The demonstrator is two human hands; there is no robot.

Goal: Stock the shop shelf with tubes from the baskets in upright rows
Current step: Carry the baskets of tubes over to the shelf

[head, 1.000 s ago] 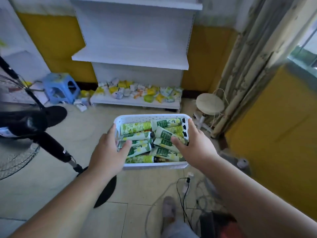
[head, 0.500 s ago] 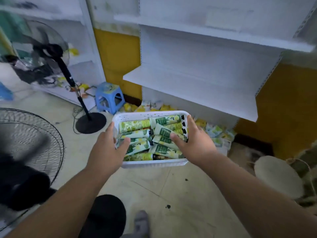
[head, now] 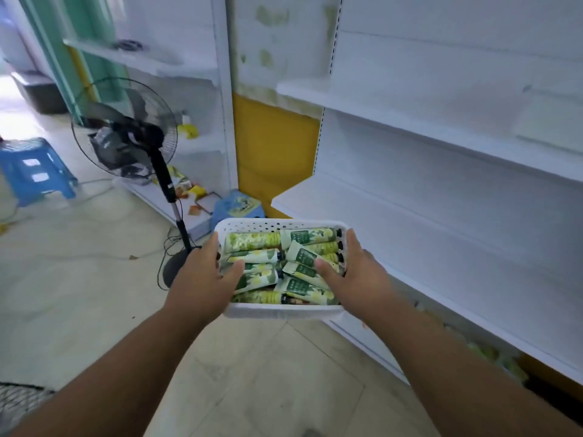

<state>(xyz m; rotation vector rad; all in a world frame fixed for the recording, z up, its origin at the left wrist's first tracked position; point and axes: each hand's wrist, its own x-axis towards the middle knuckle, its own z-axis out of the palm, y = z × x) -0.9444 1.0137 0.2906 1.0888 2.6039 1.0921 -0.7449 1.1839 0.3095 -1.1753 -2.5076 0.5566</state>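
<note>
Basket: white perforated basket (head: 277, 310) held in the air between both hands, over the floor and just left of the shelf.
Left hand: left hand (head: 202, 279) grips the basket's left wall, thumb hooked over the rim onto the tubes, fingers curled under and out of sight.
Right hand: right hand (head: 356, 279) grips the right wall the same way, thumb lying inside on a tube, fingers wrapped below.
Tubes: green and yellow tubes (head: 252, 241) lie flat in the basket in loose layers, black caps mostly pointing right; they sit between the two thumbs.
Shelf: white shelf (head: 410, 234) boards run along the right; the lower board's front corner stands just beyond the basket's far right corner, apart from it.
Open room: bare floor (head: 79, 294) to the left and below the basket.
Edges nearby: fan (head: 126, 127) on its stand left of the basket, a small blue stool (head: 236, 206) behind the far rim, another stool (head: 34, 168) well apart at far left.
</note>
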